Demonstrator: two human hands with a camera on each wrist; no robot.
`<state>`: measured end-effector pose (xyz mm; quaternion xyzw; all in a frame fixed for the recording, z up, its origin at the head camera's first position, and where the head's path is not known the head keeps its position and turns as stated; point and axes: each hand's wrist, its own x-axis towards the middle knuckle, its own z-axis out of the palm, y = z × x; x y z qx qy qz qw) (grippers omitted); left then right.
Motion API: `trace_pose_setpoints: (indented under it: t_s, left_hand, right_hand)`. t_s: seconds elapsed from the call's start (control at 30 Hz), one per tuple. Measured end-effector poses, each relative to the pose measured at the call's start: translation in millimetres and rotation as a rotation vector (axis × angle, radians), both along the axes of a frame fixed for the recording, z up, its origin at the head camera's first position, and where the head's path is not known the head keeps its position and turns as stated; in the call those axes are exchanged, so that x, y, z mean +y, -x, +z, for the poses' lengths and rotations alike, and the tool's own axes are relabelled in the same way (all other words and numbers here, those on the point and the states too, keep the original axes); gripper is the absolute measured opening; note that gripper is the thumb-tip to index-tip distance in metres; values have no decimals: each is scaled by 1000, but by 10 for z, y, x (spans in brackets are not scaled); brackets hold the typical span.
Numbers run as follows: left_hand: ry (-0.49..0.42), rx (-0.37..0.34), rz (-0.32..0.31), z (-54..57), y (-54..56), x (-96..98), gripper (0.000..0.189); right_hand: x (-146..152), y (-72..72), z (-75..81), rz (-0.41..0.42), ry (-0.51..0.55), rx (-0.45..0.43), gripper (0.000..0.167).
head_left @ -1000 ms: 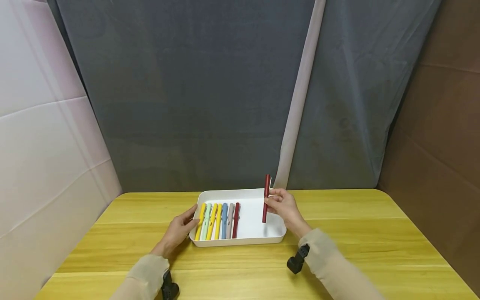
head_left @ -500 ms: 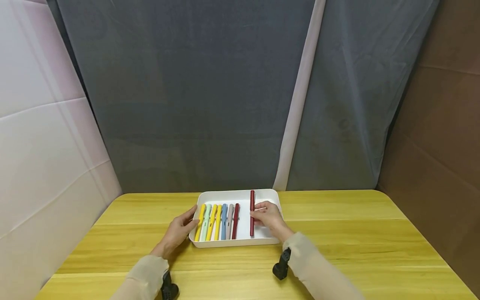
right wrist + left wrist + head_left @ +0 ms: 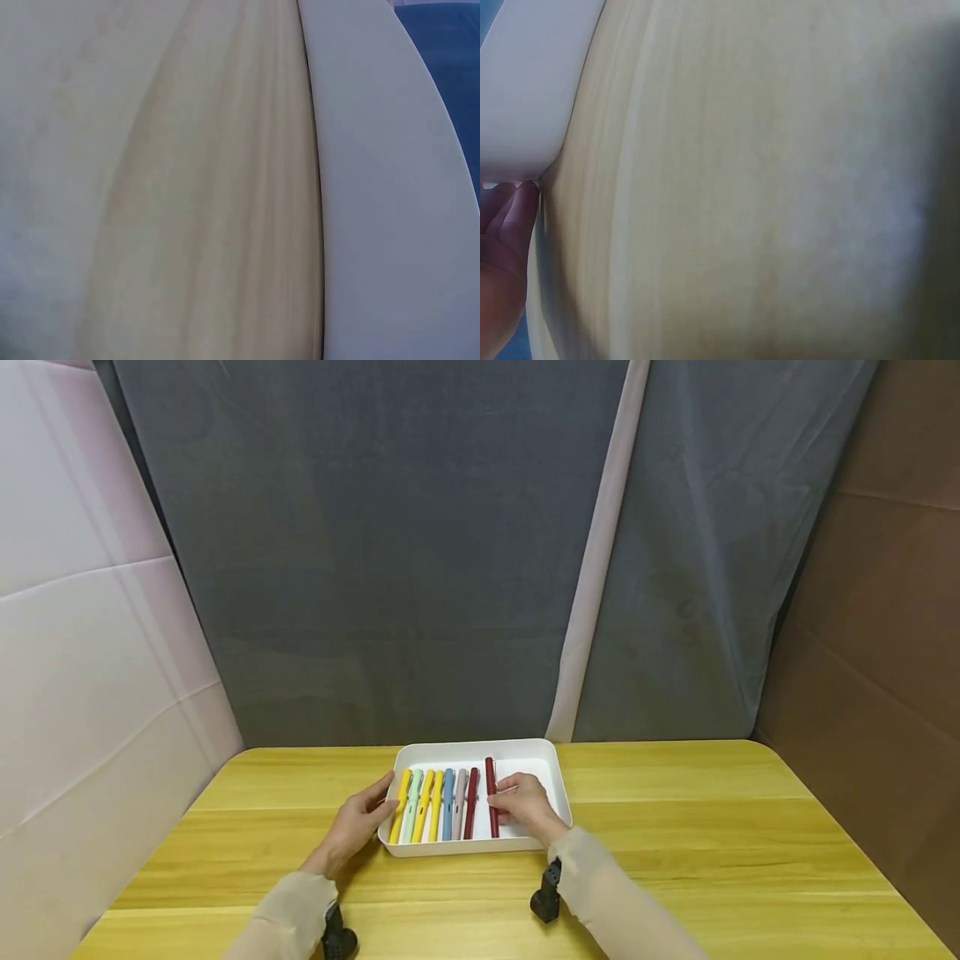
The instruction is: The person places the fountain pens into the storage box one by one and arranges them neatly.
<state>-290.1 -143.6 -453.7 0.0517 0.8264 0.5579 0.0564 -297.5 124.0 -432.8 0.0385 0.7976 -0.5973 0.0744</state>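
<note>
A white tray [image 3: 536, 767] sits on the table with a row of capped pens along its left half. From left they run yellow [image 3: 401, 806], mint green, two yellow, blue [image 3: 447, 804], grey [image 3: 460, 804] and dark red [image 3: 471, 804]. My right hand [image 3: 525, 803] pinches a second dark red pen [image 3: 491, 777] upright in the view, just right of that row. With thumb over the rim, my left hand [image 3: 356, 822] grips the tray's left side; in the left wrist view its fingers [image 3: 525, 214] meet the tray wall [image 3: 532, 82]. The right wrist view shows only tray wall, no hand.
The yellow wood-grain table [image 3: 712, 843] extends around the tray. A grey curtain [image 3: 375, 568] hangs behind its far edge, with a white panel [image 3: 97, 610] to the left and a brown one [image 3: 877, 635] to the right.
My right hand has carried the dark red pen leftward and down, from above the tray's right side to beside the row. The left hand stays at the tray's left rim.
</note>
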Motion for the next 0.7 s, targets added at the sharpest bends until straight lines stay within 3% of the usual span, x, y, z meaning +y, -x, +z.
trace_pose_setpoints:
  t_s: [0.7]
  left_hand:
    - [1, -33, 8, -9, 14, -16, 59]
  right_hand:
    - [-81, 39, -25, -20, -120, 39, 16]
